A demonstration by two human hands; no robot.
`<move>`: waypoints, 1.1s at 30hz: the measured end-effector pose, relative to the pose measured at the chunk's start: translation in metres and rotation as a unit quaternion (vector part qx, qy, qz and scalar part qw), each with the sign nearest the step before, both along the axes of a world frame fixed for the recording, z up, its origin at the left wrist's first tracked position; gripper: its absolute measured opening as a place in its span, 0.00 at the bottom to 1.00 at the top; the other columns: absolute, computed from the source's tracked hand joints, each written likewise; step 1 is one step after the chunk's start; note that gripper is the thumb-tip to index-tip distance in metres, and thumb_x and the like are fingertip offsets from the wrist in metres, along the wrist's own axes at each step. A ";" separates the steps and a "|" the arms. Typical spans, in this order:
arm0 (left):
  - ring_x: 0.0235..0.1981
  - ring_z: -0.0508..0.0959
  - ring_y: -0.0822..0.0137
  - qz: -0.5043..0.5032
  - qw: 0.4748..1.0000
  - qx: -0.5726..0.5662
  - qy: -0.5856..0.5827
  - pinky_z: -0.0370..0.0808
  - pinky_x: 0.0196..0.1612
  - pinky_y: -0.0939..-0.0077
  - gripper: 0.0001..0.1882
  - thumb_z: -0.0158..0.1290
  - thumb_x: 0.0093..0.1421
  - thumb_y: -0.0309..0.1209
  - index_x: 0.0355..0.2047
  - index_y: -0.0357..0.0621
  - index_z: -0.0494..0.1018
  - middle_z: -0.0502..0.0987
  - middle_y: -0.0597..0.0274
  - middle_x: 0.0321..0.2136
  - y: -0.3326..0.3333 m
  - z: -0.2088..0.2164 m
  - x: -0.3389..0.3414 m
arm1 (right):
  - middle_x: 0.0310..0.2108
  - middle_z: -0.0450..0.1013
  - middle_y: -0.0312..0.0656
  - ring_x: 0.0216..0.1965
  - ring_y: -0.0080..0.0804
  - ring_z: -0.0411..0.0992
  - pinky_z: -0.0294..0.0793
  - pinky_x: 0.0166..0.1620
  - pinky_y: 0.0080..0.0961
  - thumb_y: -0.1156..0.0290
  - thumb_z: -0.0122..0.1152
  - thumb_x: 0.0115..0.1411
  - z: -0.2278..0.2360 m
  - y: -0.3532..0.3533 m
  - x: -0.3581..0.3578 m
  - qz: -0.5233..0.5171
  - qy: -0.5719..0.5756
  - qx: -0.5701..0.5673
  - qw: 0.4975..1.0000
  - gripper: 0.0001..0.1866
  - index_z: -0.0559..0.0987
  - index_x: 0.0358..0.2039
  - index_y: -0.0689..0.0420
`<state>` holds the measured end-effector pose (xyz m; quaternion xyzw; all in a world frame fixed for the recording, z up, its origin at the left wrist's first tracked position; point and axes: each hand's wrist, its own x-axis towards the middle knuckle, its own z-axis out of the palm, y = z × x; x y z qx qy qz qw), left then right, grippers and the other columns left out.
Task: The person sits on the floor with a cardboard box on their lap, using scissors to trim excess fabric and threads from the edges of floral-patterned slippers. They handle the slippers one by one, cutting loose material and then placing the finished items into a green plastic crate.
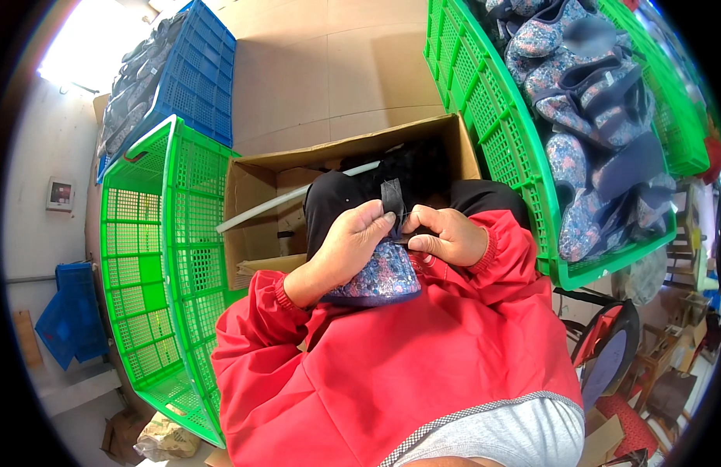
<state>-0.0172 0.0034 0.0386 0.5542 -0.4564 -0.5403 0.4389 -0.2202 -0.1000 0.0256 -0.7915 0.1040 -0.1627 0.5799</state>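
A blue-and-pink floral fabric shoe (pixel 380 274) with a dark edge rests in my lap, toe toward my body. Closed around its upper part is my left hand (pixel 341 249), thumb on top near a dark strap (pixel 392 194) that sticks up. My right hand (pixel 450 237) is pinched shut at the shoe's opening, right beside the left fingertips. What lies between those right fingertips is too small to make out.
An open cardboard box (pixel 255 187) stands in front of my knees, with a pale rod (pixel 298 193) across it. At left are an upright green crate (pixel 170 272) and a blue crate (pixel 197 78). On the right, a green crate (pixel 559 257) holds several floral shoes (pixel 578 109).
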 end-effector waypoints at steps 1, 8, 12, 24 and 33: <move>0.33 0.68 0.78 -0.012 1.000 0.020 0.001 0.70 0.38 0.79 0.09 0.46 0.70 0.29 0.39 0.35 0.72 0.71 0.69 0.29 0.000 0.001 0.001 | 0.27 0.74 0.38 0.25 0.23 0.74 0.72 0.32 0.21 0.56 0.56 0.69 0.000 0.000 0.000 0.003 0.004 0.014 1.000 0.17 0.72 0.39 0.59; 0.38 0.71 0.81 -0.028 0.996 0.084 0.030 0.71 0.44 0.82 0.10 0.44 0.71 0.28 0.45 0.36 0.74 0.75 0.71 0.36 -0.004 0.011 0.001 | 0.26 0.73 0.36 0.24 0.21 0.72 0.71 0.31 0.21 0.57 0.56 0.69 0.001 0.001 0.001 -0.004 -0.001 0.015 1.000 0.16 0.71 0.38 0.58; 0.35 0.70 0.82 -0.026 0.995 0.097 0.019 0.70 0.40 0.84 0.10 0.45 0.71 0.28 0.43 0.37 0.74 0.74 0.73 0.34 -0.005 0.008 0.001 | 0.29 0.74 0.43 0.31 0.39 0.75 0.73 0.34 0.30 0.54 0.57 0.67 0.002 0.001 -0.001 -0.010 0.021 0.023 0.999 0.17 0.73 0.38 0.57; 0.32 0.69 0.84 -0.002 0.990 0.116 0.084 0.70 0.36 0.85 0.08 0.46 0.71 0.28 0.40 0.39 0.74 0.73 0.74 0.32 -0.007 0.014 -0.003 | 0.27 0.75 0.44 0.29 0.41 0.77 0.72 0.33 0.31 0.56 0.58 0.67 -0.011 0.000 0.000 -0.014 0.005 0.050 0.999 0.16 0.74 0.38 0.57; 0.34 0.70 0.80 0.001 0.986 0.118 0.115 0.71 0.40 0.81 0.10 0.46 0.70 0.30 0.42 0.35 0.74 0.74 0.71 0.32 -0.007 0.010 -0.006 | 0.27 0.74 0.41 0.28 0.32 0.75 0.72 0.33 0.27 0.57 0.57 0.68 -0.021 0.001 0.000 -0.008 -0.001 0.107 0.994 0.15 0.74 0.37 0.58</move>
